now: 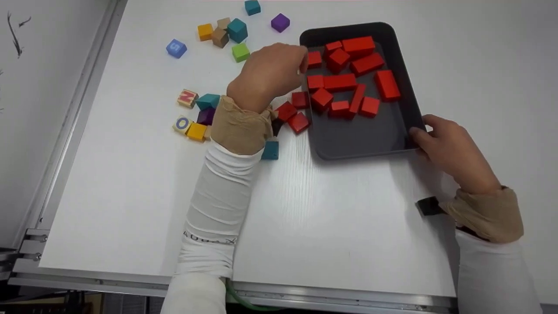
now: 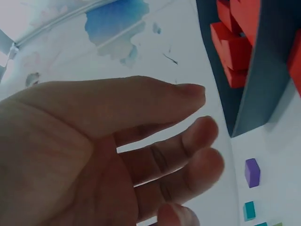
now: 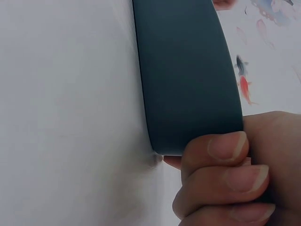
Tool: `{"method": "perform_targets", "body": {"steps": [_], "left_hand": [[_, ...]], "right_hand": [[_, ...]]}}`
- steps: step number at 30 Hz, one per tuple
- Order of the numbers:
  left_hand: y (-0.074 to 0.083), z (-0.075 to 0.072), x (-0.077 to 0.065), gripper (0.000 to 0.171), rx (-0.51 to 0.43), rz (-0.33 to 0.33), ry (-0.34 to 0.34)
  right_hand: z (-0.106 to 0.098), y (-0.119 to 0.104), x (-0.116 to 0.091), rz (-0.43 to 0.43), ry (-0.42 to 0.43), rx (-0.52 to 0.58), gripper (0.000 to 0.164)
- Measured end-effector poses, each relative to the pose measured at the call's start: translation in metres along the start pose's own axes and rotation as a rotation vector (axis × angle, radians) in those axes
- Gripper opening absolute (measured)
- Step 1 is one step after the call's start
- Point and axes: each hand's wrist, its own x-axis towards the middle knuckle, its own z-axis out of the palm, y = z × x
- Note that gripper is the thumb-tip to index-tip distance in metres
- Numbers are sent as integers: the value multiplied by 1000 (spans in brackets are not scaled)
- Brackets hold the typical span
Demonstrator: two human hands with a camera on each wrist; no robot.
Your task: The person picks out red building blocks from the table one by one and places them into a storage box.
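A dark grey tray holds several red blocks, some cubes and some longer. At its near right corner my right hand grips the rim, thumb on the inside. The right wrist view shows the curled fingers against the tray's outer wall. Over the tray's left side hovers my left hand. Its fingers are loosely bent with nothing between them in the left wrist view. Several red cubes lie on the table just outside the tray's left wall, partly behind the left wrist.
Coloured blocks lie left of the tray: a blue numbered cube, a green cube, a purple cube and lettered cubes among others. A teal block sits beside the left forearm. The white table's front edge runs below.
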Motion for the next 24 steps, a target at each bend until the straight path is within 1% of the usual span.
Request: {"method": "perform_targets", "body": {"steps": [4, 8, 12, 15, 19, 24], "left_hand": [[-5, 6, 9, 38, 19, -62, -98], [-1, 13, 15, 49, 41, -76, -182], [2, 17, 19, 54, 54, -75, -245], [1, 20, 21, 53, 24, -85, -248], [-2, 23, 26, 49, -13, -65, -203], [-8, 27, 32, 46, -19, -20, -148]], "right_hand": [[0, 0, 0, -15, 12, -2, 47], [0, 1, 0, -22, 16, -4, 47], [1, -1, 0, -26, 13, -3, 46], [0, -1, 1, -30, 15, -4, 46], [-1, -2, 1, -26, 20, -6, 45], [0, -2, 1, -8, 13, -3, 45]]}}
